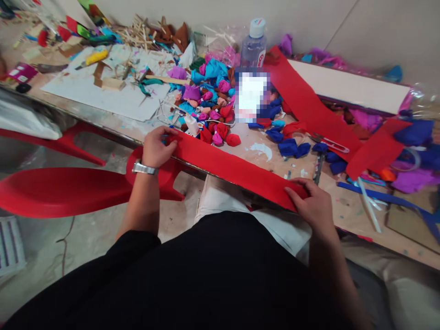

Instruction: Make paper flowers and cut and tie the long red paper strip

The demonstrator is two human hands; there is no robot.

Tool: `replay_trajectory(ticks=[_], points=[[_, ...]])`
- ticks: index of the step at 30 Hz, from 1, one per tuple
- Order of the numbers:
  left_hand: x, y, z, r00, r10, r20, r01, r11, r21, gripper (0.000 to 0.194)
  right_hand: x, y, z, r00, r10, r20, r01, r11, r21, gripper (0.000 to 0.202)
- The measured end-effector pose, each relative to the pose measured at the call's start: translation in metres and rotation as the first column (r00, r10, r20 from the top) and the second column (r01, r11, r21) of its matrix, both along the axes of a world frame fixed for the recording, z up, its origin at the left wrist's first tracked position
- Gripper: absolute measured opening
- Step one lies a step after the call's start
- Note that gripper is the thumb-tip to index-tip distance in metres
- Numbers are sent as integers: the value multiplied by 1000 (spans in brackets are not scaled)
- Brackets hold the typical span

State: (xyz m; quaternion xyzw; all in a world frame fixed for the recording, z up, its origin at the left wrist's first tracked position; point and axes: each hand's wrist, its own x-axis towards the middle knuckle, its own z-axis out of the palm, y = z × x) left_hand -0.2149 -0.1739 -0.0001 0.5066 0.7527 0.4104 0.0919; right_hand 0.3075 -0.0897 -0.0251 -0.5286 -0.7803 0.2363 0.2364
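Note:
A long red strip of crepe-like paper (230,167) stretches along the table's front edge between my hands. My left hand (157,146), with a metal watch at the wrist, pinches its left end between thumb and fingers. At the other end, my right hand (313,201) grips the strip, thumb on top and fingertips partly hidden. Just beyond it lie small bunched pieces of red paper (220,130) and dark blue paper (288,147). Another red strip (309,101) lies folded at the right, with small metal scissors or snips (332,143) on it.
A clear bottle (254,48) stands at the back beside a blurred-out bright rectangle. Green-handled pliers (150,84), a yellow-handled tool (94,58) and wooden sticks (137,34) litter the left of the table. A long white box (350,85) sits at the back right. Red plastic chairs (65,190) stand left.

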Motion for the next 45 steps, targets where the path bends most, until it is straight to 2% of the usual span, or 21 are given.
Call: replay_trajectory(ticks=[2,4,6,8,9,10,12,14,16,18,21,24,27,33,40,45], points=[[14,-2,-2,986,40,-160,-25,995,94,20,-1,0,-3,1000,-17,-6,17,999,44,36],[37,-4,-3,948,119,-295,-61,978,199,19,0,-1,-6,999,-32,-17,33,997,74,35],[70,-5,-4,920,95,-380,9,965,262,21,0,0,-8,999,-42,-22,44,995,91,33],[110,-4,-7,916,-23,-401,140,954,264,18,0,1,-10,999,-33,-18,35,994,102,32],[131,-4,-9,907,-146,-395,257,935,245,15,-1,1,-11,1000,-25,-14,26,994,107,31],[152,-2,-12,855,-309,-416,417,887,198,17,-2,2,-11,1000,-22,-11,23,993,112,30],[191,1,-18,748,-488,-449,590,799,115,23,-3,4,-12,1000,-19,-6,20,993,113,30],[222,6,-25,646,-607,-463,692,721,20,36,-4,6,-13,1000,-18,-12,20,993,115,31],[241,11,-31,593,-655,-468,714,697,-71,49,-5,6,-13,1000,-14,-25,17,993,121,32],[250,14,-33,578,-649,-495,688,713,-134,53,-6,5,-11,999,-11,-47,17,991,134,33],[250,16,-34,574,-660,-485,683,712,-162,54,-6,0,-5,995,-31,-98,46,986,158,34],[246,16,-35,608,-663,-436,681,718,-143,53,-6,-4,-1,993,-55,-108,73,982,174,31],[244,15,-35,659,-656,-369,659,739,-137,51,-7,-4,-3,983,-120,-139,137,983,123,33],[254,16,-27,706,-639,-307,636,762,-122,57,-13,-4,-3,987,-38,-159,55,993,106,26],[266,38,-22,613,-755,-231,749,649,-135,51,-13,-10,-7,991,-22,-130,41,988,148,27],[271,41,-20,575,-777,-255,773,618,-139,55,-13,-14,-8,992,-52,-118,70,985,155,28]])
